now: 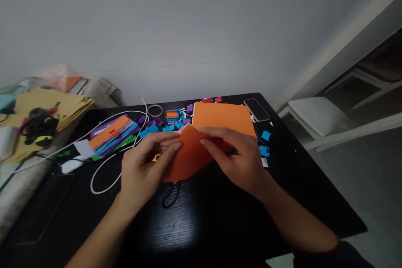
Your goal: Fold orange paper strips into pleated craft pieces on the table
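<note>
Between my hands, above the black table (201, 217), is an orange sheet of paper (188, 155), tilted with one corner pointing up. My left hand (146, 161) pinches its left edge, thumb on the near face. On the other side my right hand (237, 157) grips the upper right edge between thumb and fingers. Behind the sheet lies a stack of orange paper (222, 116), partly covered by my right hand. Black scissors handles (171, 194) show below the sheet; the rest of the scissors is hidden.
Colored paper strips (113, 134) and blue paper scraps (176, 125) lie to the left and behind. A white cable (94, 182) loops across the left side. Phones lie at the back right (256, 109) and front left (47, 205). A white stool (318, 115) stands right.
</note>
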Motion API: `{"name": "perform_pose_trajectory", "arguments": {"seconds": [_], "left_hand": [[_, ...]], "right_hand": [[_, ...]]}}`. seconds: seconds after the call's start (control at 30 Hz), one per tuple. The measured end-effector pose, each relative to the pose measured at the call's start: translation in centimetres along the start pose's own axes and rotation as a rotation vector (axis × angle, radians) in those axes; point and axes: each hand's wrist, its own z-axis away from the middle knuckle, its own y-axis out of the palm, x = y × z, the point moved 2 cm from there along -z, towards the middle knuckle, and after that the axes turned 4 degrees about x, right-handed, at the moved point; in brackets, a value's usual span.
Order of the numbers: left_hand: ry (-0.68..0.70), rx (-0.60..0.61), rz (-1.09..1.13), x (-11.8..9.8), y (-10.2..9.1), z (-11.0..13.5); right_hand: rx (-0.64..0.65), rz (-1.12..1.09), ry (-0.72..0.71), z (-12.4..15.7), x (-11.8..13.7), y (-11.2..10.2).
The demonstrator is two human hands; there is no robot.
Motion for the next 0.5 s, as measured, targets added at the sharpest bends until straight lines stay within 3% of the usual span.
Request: {"name": "perform_pose_trajectory", "arguments": {"seconds": [0.17, 0.5], "left_hand": [[0.076, -0.037, -0.056, -0.5, 0.3, 0.6], [0.181, -0.116, -0.135, -0.8, 0.4, 1.2]], "right_hand": [[-0.065, -0.003, -0.066, 0.3, 0.5, 0.4], [-0.067, -0.014, -0.095, 0.4, 0.9, 0.3]]}}
